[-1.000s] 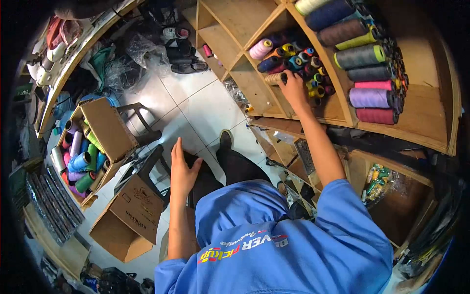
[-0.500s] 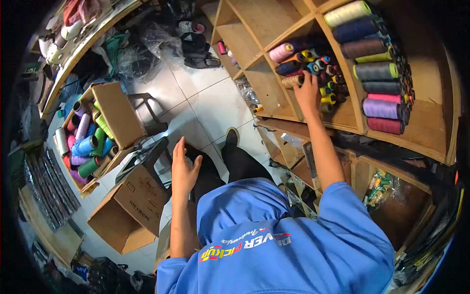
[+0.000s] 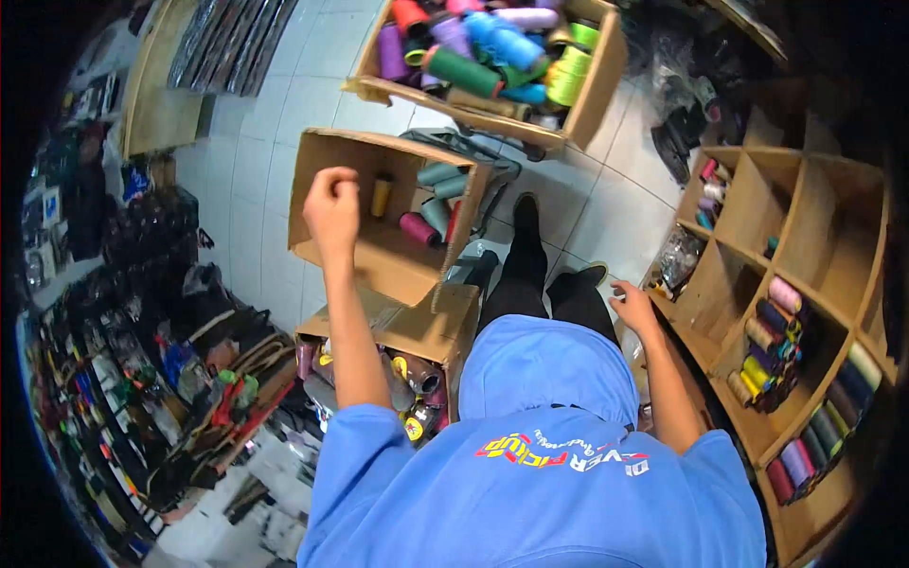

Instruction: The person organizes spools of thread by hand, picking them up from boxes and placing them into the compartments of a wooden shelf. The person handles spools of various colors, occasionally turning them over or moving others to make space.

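My left hand [image 3: 332,204] is over the left side of an open cardboard box [image 3: 327,147]. Its fingers are curled closed and no object shows in them. Inside the box a yellow spool [image 3: 382,195] stands upright, with a magenta spool [image 3: 418,228] and several grey-green spools [image 3: 442,175] at the right. My right hand [image 3: 632,307] is low beside my leg, left of the wooden shelf [image 3: 696,350], its fingers apart and holding nothing. Thread spools [image 3: 772,336] lie stacked in one shelf compartment.
Another cardboard box [image 3: 606,80] full of coloured spools stands at the top. Below the open box is a carton [image 3: 417,331] with dark wrapped spools [image 3: 417,374]. Black shoes [image 3: 674,142] lie on the tiled floor [image 3: 573,204]. Dark goods [image 3: 161,398] fill the left side.
The view has turned towards the boxes. My right hand has left the spools on the shelf and come down beside my leg. My left hand has moved over the open box and its fingers have closed.
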### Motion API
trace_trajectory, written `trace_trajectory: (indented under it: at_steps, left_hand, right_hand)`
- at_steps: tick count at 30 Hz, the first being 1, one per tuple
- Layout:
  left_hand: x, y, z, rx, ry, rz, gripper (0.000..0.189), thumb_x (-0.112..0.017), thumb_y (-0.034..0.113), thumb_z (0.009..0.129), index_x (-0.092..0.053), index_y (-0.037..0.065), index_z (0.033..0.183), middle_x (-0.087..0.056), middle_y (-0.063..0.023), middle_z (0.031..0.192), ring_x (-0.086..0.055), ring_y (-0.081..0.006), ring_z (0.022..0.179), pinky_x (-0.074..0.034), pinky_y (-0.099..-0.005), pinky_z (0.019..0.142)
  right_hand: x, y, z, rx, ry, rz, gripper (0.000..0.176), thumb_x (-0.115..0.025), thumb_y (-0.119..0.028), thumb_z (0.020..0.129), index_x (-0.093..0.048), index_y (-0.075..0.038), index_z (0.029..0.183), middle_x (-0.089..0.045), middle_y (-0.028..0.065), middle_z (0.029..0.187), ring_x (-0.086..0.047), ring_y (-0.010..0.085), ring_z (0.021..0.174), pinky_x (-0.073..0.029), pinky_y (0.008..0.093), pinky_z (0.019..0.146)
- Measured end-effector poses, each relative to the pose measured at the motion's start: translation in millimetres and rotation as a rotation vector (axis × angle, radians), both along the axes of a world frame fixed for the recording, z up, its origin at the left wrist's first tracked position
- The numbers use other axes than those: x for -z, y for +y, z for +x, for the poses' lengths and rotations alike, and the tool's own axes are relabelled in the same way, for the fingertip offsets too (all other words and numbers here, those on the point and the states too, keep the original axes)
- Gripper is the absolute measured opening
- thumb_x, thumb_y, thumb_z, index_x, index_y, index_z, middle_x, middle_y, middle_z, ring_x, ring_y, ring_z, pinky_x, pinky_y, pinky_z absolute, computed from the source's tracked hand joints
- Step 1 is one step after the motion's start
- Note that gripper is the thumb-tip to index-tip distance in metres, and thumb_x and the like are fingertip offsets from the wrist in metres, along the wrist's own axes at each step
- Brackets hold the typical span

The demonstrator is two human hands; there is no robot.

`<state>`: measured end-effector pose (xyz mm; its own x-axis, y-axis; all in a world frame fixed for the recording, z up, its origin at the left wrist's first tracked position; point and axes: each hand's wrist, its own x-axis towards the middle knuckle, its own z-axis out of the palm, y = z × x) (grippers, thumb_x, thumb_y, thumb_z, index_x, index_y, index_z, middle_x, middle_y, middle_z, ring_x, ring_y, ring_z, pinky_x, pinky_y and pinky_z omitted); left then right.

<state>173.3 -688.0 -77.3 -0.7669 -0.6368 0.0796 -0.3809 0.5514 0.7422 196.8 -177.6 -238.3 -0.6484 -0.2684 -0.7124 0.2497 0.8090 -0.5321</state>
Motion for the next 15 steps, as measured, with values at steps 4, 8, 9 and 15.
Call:
trace_trajectory:
  at_steps: [4, 8, 9, 15]
  left_hand:
    - [85, -30, -11, 0.402, -0.763, -0.083, 0.027, -0.058, 0.017, 0.076, -0.064, 0.004, 0.1, -0.064, -0.0214, 0.099, -0.062, -0.0362, 0.094, -0.049, -0.0444, 0.083]
    - [230, -39, 5, 0.726, -1.159, -0.197, 0.035, -0.058, 0.023, 0.079, -0.063, 0.007, 0.109, -0.061, -0.0211, 0.114, -0.059, -0.0353, 0.106, -0.049, -0.0439, 0.09]
    - [257, -46, 9, 0.728, -1.165, -0.18, 0.036, -0.058, 0.023, 0.079, -0.062, 0.008, 0.112, -0.06, -0.0208, 0.115, -0.058, -0.0342, 0.108, -0.048, -0.0437, 0.091]
    - [323, -49, 40, 0.599, -1.182, 0.142, 0.067, -0.058, 0.05, 0.082, -0.043, 0.015, 0.137, -0.038, -0.0188, 0.142, -0.032, -0.0389, 0.133, -0.033, -0.0523, 0.104]
  right_hand:
    - [-8, -57, -42, -0.115, 0.04, -0.033, 0.034, -0.064, -0.015, 0.079, -0.06, -0.005, 0.111, -0.068, 0.0162, 0.095, -0.066, 0.0292, 0.088, -0.051, 0.0364, 0.078]
    - [-27, -67, -74, -0.041, 0.11, 0.011, 0.035, -0.063, -0.016, 0.081, -0.058, -0.005, 0.114, -0.068, 0.0143, 0.096, -0.066, 0.0282, 0.085, -0.05, 0.0351, 0.078]
    - [-44, -70, -82, -0.048, 0.119, 0.047, 0.035, -0.063, -0.017, 0.082, -0.059, -0.005, 0.114, -0.068, 0.0136, 0.097, -0.066, 0.0258, 0.088, -0.05, 0.0342, 0.078]
    - [-33, -1, -49, 0.167, 0.119, 0.131, 0.036, -0.063, -0.019, 0.082, -0.059, -0.004, 0.115, -0.067, 0.013, 0.092, -0.064, 0.0218, 0.087, -0.049, 0.033, 0.079]
